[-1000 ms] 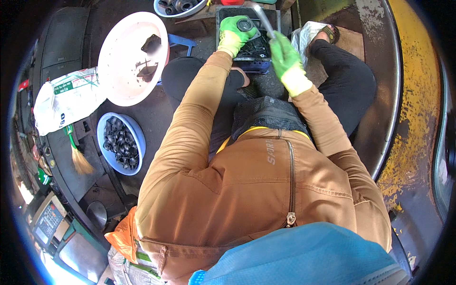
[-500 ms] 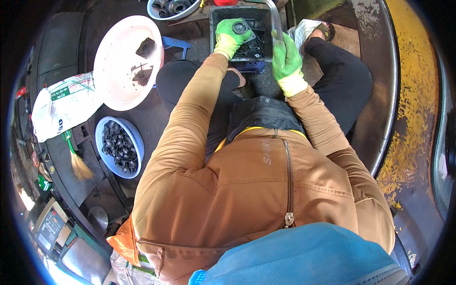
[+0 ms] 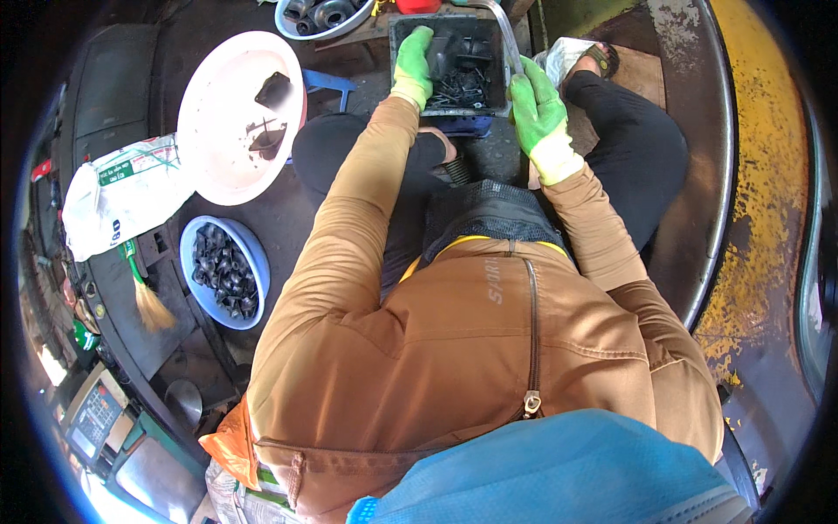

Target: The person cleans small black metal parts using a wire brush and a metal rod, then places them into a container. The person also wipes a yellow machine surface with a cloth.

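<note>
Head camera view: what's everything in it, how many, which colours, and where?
Bin: one, dark, top centre
Parts: many, black, in bin
Rod: one, pale grey, at bin's right
Large basin: one, pale pink, left
Small basins: two, pale blue, left and top
Sack: one, white, left
Broom: one, straw-coloured, below sack
Bag: one, orange, lower left
Keypad device: one, grey, lower left
Panel: one, worn yellow, right
Fabric: one, blue, bottom
Jacket: one, brown, centre
Legs: two, black-clothed, left and right
Left hand: one, green-gloved, bin's left side
Right hand: one, green-gloved, holding rod beside bin
</note>
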`<state>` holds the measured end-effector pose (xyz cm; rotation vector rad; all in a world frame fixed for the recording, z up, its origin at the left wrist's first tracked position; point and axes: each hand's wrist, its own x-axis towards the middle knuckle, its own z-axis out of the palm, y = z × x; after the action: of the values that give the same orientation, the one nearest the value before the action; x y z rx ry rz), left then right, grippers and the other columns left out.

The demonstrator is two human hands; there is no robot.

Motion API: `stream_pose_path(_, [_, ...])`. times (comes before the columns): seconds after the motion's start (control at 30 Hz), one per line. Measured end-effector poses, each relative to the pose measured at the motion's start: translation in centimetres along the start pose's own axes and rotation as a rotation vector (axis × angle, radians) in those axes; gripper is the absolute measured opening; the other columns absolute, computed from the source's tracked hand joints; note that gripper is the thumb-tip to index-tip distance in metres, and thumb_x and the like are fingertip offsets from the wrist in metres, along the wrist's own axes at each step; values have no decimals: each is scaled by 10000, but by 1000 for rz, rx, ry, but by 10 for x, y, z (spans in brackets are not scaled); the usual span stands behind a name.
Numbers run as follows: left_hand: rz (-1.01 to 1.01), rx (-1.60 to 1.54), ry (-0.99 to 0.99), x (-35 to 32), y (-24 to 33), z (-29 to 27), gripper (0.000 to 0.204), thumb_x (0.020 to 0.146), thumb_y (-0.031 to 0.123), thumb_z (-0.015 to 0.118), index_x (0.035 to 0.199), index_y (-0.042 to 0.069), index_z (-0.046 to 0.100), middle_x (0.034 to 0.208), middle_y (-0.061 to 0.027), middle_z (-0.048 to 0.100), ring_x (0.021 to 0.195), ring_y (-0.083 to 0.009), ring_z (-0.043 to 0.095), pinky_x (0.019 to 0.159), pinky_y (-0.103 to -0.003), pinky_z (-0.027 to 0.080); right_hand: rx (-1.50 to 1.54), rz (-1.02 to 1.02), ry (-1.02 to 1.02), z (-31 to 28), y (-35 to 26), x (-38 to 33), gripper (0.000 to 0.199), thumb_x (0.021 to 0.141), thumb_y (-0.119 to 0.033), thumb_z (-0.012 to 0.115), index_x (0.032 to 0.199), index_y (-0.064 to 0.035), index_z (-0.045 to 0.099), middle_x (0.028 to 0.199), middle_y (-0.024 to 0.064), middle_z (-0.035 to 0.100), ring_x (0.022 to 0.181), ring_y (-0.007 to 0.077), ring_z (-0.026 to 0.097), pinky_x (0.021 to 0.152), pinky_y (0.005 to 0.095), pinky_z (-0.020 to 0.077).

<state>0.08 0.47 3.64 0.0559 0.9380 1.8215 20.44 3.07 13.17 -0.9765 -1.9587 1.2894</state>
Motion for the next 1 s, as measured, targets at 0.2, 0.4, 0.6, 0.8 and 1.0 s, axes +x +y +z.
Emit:
stream_pose_path(0.2, [816, 984, -288, 16, 3, -4, 175, 827, 265, 620, 929, 122, 609, 910, -27, 652, 848, -219, 619, 741, -347, 492, -312, -356, -48, -4, -19, -1, 349, 970, -176, 530, 1295, -50, 555, 1115, 191, 651, 1002, 229, 648, 832, 320, 499])
stream_pose_path(0.4, [963, 1276, -146, 27, -8, -8, 206, 803, 340, 614, 877, 148, 634, 827, -32, 648, 793, -241, 619, 745, -390, 467, -317, -184, -74, 6, -13, -8, 362, 953, -146, 537, 1307, -67, 547, 1209, 198, 619, 1121, 329, 606, 940, 363, 467])
stream_pose_path(0.6, [515, 486, -160, 11, -8, -3, 361, 823, 360, 662, 1048, 78, 656, 953, -63, 692, 908, -218, 660, 859, -355, 523, -277, -155, -90, 5, -10, 1, 373, 969, -248, 473, 1303, -94, 532, 1137, 212, 630, 1028, 391, 607, 878, 436, 487])
stream_pose_path(0.8, [966, 1250, -63, -14, 21, 7, 529, 687, 350, 816, 1106, 76, 648, 1009, -64, 701, 929, -203, 677, 840, -311, 534, -233, -456, 53, -2, -33, -9, 356, 924, -111, 560, 1278, -67, 558, 1099, 214, 640, 956, 353, 649, 795, 375, 533])
stream_pose_path(1.0, [1145, 1350, -95, -14, 12, 22, 315, 736, 244, 742, 971, 81, 613, 891, -51, 658, 850, -213, 636, 796, -308, 517, -405, -71, -253, 7, -25, -4, 373, 945, -210, 525, 1310, -135, 535, 1078, 200, 651, 973, 385, 629, 819, 442, 508])
